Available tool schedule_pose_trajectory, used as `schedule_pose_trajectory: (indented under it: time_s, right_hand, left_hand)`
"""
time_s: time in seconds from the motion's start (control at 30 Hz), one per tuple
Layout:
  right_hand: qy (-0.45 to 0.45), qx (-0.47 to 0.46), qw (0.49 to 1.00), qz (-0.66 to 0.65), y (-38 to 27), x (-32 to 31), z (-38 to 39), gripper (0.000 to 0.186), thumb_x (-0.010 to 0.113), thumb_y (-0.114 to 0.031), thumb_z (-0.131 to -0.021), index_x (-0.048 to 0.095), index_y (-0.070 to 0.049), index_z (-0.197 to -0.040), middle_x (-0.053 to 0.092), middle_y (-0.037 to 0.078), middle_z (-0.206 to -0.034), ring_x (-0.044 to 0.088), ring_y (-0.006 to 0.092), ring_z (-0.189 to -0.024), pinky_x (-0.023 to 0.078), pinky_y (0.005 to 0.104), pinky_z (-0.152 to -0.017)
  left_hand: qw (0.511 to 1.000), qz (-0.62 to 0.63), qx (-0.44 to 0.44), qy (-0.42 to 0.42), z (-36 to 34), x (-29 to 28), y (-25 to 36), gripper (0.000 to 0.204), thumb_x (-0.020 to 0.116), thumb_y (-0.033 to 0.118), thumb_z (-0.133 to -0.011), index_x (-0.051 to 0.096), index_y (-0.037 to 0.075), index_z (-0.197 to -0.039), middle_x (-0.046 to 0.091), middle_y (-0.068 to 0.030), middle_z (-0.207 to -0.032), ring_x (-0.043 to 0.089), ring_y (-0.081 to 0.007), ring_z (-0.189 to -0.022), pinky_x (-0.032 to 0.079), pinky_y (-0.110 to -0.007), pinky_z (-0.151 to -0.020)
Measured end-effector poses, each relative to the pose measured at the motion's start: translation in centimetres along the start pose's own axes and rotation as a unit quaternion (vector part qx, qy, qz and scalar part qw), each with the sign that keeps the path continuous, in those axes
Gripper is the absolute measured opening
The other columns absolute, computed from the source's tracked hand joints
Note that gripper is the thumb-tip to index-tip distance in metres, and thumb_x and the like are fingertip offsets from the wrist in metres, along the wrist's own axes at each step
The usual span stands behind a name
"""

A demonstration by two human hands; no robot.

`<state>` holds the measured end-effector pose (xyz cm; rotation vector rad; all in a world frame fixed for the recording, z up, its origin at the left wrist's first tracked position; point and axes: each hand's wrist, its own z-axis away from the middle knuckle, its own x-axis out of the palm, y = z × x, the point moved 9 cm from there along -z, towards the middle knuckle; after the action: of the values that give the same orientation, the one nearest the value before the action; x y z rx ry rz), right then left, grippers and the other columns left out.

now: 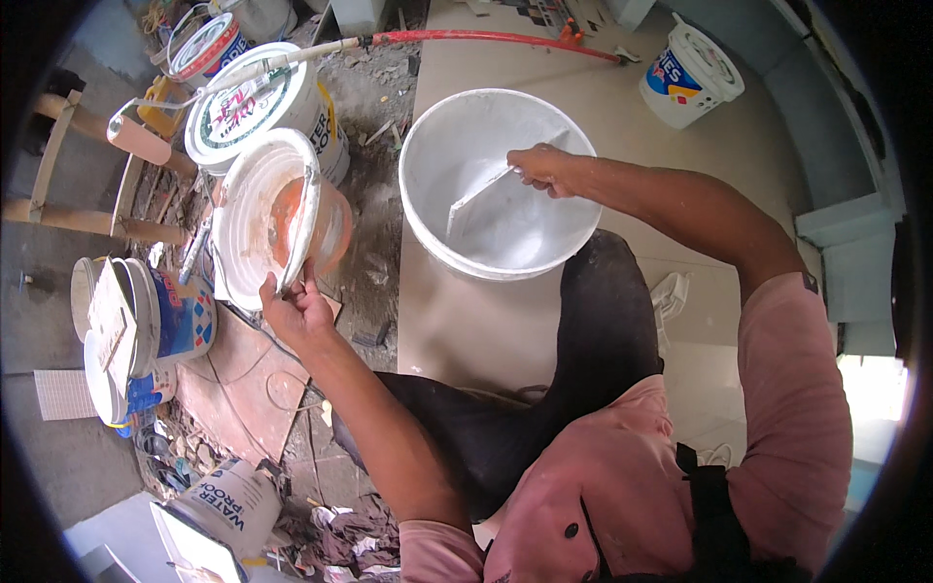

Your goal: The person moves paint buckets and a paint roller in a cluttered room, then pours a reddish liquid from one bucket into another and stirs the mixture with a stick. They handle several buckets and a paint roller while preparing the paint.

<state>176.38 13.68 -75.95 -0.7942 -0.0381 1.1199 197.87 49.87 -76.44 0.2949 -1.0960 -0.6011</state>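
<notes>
My left hand point(299, 309) is closed on the near rim of a translucent plastic bucket point(330, 219). The bucket is tilted, with its mouth facing left and orange-brown residue inside. My right hand point(546, 170) reaches over a large white bucket point(421, 228) and grips a thin white strip point(481, 192). The strip slants across the bucket's mouth, its lower end bent downward; I cannot tell whether it is a stick or a handle. Whitish coating covers the big bucket's inner wall. This bucket stands on the tiles in front of my bent leg.
A lidded white bucket point(255, 102) stands behind the translucent one. Across it lies a paint roller point(136, 139) on a long red-and-white pole point(466, 37). More buckets point(180, 316) stand at left, another point(685, 78) at far right. Rubble and cables litter the left floor.
</notes>
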Motion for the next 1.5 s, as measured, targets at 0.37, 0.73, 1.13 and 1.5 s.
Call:
schedule_pose_trajectory:
  time_s: [0.37,0.73,1.13,1.5]
  right_hand:
    - [-0.117,-0.307,0.745,0.581,-7.1,5.3,0.1,0.043,0.046,-0.032,-0.075,0.06,0.008,-0.083,0.059,0.025,-0.079,0.056,0.0357,-0.074,0.041,0.0436,-0.068]
    - [-0.082,-0.43,0.309,0.844,-7.1,5.7,10.1,0.01,0.054,-0.02,-0.076,0.059,-0.013,-0.083,0.059,0.001,-0.087,0.053,0.0172,-0.095,0.043,0.0339,-0.076]
    - [0.017,-0.644,0.17,0.746,-8.0,4.4,11.7,0.01,0.05,-0.024,-0.077,0.054,-0.018,-0.084,0.056,-0.003,-0.09,0.044,0.0116,-0.102,0.031,0.0322,-0.088]
    - [0.071,-0.483,0.466,0.738,-6.5,5.6,5.7,0.021,0.049,-0.028,-0.083,0.059,-0.01,-0.084,0.057,0.003,-0.073,0.05,0.0173,-0.087,0.037,0.0346,-0.073]
  left_hand:
    - [1.0,0.009,-0.001,0.009,0.5,0.3,-0.1,0.04,0.053,0.006,-0.077,0.032,-0.013,-0.105,0.048,-0.0224,-0.097,0.055,-0.0302,-0.087,0.042,-0.053,-0.089]
    - [1.0,0.006,0.006,0.015,0.5,0.4,-0.1,0.044,0.054,0.005,-0.075,0.034,-0.011,-0.111,0.049,-0.0211,-0.105,0.055,-0.0314,-0.093,0.045,-0.05,-0.087]
    - [1.0,0.002,-0.006,0.008,0.7,0.7,-0.6,0.04,0.052,0.007,-0.078,0.035,-0.012,-0.108,0.05,-0.0212,-0.101,0.056,-0.0309,-0.091,0.046,-0.05,-0.085]
    - [1.0,-0.004,0.008,0.019,0.7,0.4,0.0,0.038,0.051,0.006,-0.078,0.034,-0.012,-0.107,0.049,-0.0228,-0.102,0.056,-0.0317,-0.092,0.046,-0.051,-0.084]
